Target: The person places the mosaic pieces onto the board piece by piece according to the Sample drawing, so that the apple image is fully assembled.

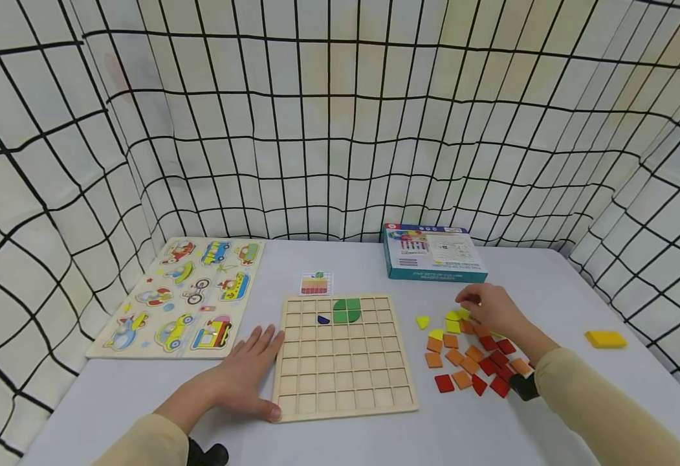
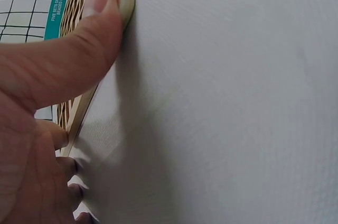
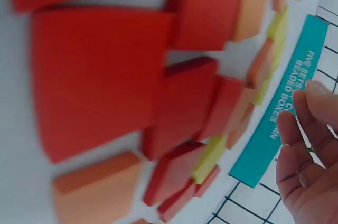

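Note:
A wooden grid board (image 1: 340,382) lies in front of me in the head view. Several green pieces (image 1: 347,310) sit together in its upper cells, and a small dark blue piece (image 1: 323,320) lies left of them. My left hand (image 1: 246,375) rests along the board's left edge, fingers spread and thumb at the near corner; the left wrist view shows the thumb (image 2: 95,39) touching the rim. Above the yellow pieces (image 1: 453,326) hovers my right hand (image 1: 493,314), fingers loosely bent. In the right wrist view no piece shows between its fingers (image 3: 288,155).
Red pieces (image 1: 444,384) and orange pieces (image 1: 434,360) lie scattered right of the board. A pattern card (image 1: 316,283) lies behind it. A vehicle puzzle (image 1: 206,309) is at left, a teal-sided box (image 1: 435,259) at back right, a yellow block (image 1: 605,339) far right. Black netting surrounds the table.

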Tool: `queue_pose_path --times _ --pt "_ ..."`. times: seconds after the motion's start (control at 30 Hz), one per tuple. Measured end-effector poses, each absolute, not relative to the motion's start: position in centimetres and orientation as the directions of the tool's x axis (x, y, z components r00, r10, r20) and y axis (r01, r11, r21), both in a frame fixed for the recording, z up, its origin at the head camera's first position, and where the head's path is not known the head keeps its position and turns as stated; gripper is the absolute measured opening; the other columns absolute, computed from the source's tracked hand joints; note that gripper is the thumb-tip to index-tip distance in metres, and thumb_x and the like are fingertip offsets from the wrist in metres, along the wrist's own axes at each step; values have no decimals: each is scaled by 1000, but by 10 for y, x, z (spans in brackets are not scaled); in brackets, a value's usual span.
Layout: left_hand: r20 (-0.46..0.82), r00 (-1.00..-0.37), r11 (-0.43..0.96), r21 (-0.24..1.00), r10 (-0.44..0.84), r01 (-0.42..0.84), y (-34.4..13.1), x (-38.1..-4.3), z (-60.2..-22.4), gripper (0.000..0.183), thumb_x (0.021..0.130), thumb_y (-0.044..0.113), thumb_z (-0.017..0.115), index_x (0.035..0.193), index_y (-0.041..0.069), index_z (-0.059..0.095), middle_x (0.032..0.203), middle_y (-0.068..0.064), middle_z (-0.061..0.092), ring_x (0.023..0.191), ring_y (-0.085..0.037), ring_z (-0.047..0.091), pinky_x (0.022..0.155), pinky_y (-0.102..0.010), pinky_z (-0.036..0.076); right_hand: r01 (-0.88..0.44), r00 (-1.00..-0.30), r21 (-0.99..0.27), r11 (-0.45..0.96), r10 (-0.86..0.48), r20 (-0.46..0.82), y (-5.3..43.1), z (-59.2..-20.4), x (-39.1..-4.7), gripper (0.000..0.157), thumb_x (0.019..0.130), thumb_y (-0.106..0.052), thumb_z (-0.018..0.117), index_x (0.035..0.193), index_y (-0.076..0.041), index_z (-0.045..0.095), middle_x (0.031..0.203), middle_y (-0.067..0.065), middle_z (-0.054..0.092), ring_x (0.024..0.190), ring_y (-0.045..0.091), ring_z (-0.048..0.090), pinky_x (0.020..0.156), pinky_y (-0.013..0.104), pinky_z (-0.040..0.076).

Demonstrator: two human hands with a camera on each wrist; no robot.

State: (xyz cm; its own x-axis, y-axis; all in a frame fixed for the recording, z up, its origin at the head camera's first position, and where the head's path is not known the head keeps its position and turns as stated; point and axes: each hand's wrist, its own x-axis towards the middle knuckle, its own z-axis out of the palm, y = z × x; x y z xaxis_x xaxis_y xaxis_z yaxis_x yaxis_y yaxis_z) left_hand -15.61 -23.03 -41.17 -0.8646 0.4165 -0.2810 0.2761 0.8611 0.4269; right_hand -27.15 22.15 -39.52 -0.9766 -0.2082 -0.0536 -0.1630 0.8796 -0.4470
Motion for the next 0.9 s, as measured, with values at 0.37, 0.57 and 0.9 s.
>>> queue_pose_path --times 0.37,0.57,0.9 --pt "-290 -861 857 441 418 268 -232 -154 -411 126 72 50 89 161 -4 18 169 -30 8 155 -54 2 122 -73 10 -266 -942 -337 903 -317 -107 209 -407 -276 21 96 -4 68 115 -6 77 112 11 74 103 28 60 96 48 57" --pt "-290 -863 862 431 414 268 -232 -154 -410 126 71 52 89 161 -3 18 169 -29 8 156 -53 2 122 -72 10 -294 -937 -281 914 -333 -103 204 -403 -279 16 94 -4 70 109 -6 77 105 8 75 98 26 61 94 46 58" --pt "-288 -862 859 434 417 271 -232 -154 -409 125 72 51 89 161 -4 20 169 -29 9 156 -52 3 122 -73 10 -332 -926 -261 906 -366 -92 189 -395 -278 16 94 -5 72 109 -9 74 99 5 70 93 23 59 92 43 59"
